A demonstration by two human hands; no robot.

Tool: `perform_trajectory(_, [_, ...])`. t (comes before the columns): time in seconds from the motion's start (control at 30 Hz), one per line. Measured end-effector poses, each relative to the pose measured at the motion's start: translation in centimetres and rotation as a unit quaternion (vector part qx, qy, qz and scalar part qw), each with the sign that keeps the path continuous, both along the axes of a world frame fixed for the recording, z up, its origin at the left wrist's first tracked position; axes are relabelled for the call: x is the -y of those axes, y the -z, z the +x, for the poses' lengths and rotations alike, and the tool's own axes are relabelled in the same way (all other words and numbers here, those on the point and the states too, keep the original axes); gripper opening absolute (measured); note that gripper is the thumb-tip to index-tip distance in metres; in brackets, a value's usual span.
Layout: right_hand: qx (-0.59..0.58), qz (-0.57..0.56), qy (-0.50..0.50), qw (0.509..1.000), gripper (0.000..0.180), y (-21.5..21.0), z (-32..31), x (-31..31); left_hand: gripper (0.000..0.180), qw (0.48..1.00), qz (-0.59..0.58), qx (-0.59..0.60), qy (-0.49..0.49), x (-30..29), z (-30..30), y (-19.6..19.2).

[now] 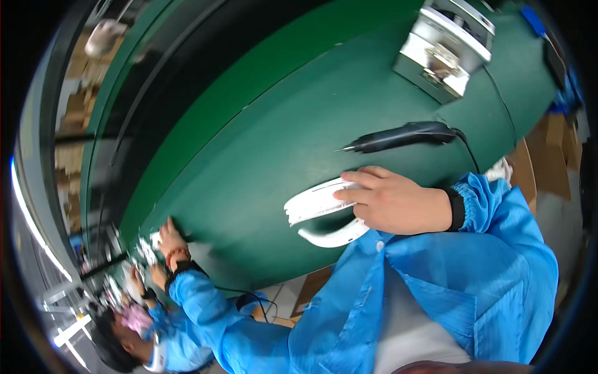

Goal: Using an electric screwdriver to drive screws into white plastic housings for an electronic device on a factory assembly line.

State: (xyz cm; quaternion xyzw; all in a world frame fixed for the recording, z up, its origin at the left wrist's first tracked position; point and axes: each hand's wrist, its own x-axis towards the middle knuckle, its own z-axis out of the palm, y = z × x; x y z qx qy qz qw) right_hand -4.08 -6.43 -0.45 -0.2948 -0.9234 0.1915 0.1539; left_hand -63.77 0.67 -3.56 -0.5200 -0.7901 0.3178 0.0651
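A white, curved plastic part (314, 202) lies on the green table in front of me, its two arms opening toward the left. My right hand (398, 198) is closed on its right end, with fingers over the top arm. Far to the left, my left hand (169, 239) stretches out to small white pieces (148, 250) on the table. Its fingers are blurred, and whether it grips one of them does not show. Just beyond my right hand rests a black electric screwdriver (405, 136), its bit pointing left and its cord trailing right.
A white and grey boxy device (445, 50) with a metal front stands at the far right. A co-worker (134, 343) in blue sits at the lower left, hands near the white pieces. Cardboard boxes (551, 149) stand beyond the right table edge.
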Motion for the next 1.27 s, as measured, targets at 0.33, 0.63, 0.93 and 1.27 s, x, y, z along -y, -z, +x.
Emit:
perform_trajectory(0.33, [-0.056, -0.083, 0.076, 0.992, 0.037, 0.3, 1.9, 1.7, 0.068, 0.948, 0.282, 0.046, 0.142, 1.9, -4.2, -2.2])
perform_trajectory(0.63, [-0.33, -0.454, 0.377, 0.737, 0.037, 0.6, 11.4, 5.6, 0.048, 0.978, 0.203, 0.033, -0.021, 2.7, -6.5, -0.9])
perform_trajectory(0.93, [-0.755, -0.503, 0.372, 0.194, 0.036, 2.0, 12.4, 7.3, 0.025, 0.849, 0.306, 0.154, 0.402, -1.9, 20.7, -2.7])
perform_trajectory(1.27, [-0.552, 0.04, 0.404, 0.729, 0.046, -1.0, 17.6, 4.0, 0.061, 0.876, 0.123, 0.297, 0.359, 5.5, 38.0, -4.3])
